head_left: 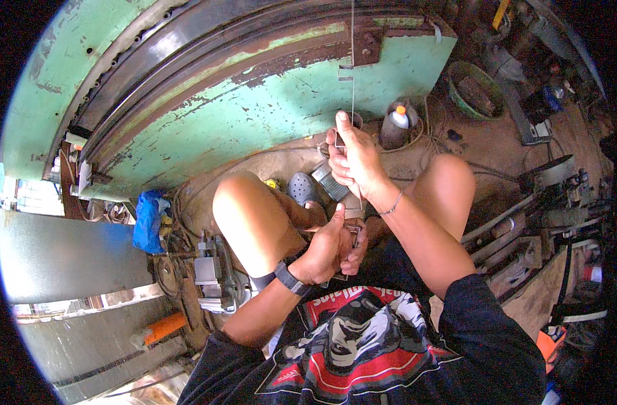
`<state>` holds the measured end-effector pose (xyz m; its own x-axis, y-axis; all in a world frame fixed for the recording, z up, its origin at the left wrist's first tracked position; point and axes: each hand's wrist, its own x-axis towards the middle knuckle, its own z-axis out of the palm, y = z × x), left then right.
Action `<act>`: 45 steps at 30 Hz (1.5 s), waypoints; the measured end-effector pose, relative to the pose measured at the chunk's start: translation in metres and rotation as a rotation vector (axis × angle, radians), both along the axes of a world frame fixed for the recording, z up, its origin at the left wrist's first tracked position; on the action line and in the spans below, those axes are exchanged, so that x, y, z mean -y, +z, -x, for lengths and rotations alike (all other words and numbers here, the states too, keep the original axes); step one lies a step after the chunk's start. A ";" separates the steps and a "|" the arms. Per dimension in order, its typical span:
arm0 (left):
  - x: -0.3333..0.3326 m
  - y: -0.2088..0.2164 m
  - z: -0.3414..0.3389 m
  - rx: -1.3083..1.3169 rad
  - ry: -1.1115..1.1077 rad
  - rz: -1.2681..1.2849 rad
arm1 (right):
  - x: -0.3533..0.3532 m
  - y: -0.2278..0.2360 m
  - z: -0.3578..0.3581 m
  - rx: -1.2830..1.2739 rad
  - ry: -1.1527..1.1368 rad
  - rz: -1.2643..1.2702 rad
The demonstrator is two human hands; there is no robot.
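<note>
A long, thin metal strip (pixel 353 91) runs upright in front of me, from the top of the view down toward my lap. My right hand (pixel 354 158) is closed round it at mid-height, thumb pointing up along the metal. Lower down, between my knees, my left hand (pixel 332 250) is closed on its near end, which shows bent, channel-like edges. The thumb there also points up. My fingers cover parts of the strip. Beyond my hands stands a large green machine panel (pixel 268 108) with chipped paint.
A grey clog (pixel 301 189) is on the floor by my legs. Farther right stand a dark container with a white, orange-capped bottle (pixel 399 118) and a round green basin (pixel 476 91). Cables cross the floor. A blue cloth (pixel 149 221) and an orange object (pixel 165 329) are at left.
</note>
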<state>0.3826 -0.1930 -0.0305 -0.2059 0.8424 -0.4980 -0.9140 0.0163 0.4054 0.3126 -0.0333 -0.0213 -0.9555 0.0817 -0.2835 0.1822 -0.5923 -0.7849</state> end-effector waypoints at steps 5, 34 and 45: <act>-0.003 0.003 0.004 -0.027 0.035 0.087 | -0.006 -0.006 0.003 0.020 -0.031 0.077; -0.016 -0.029 -0.024 -0.279 0.233 0.161 | -0.051 -0.018 -0.001 -0.135 -0.200 0.042; -0.077 0.040 0.173 -0.896 0.449 0.218 | -0.045 0.004 -0.019 -0.193 -0.190 -0.020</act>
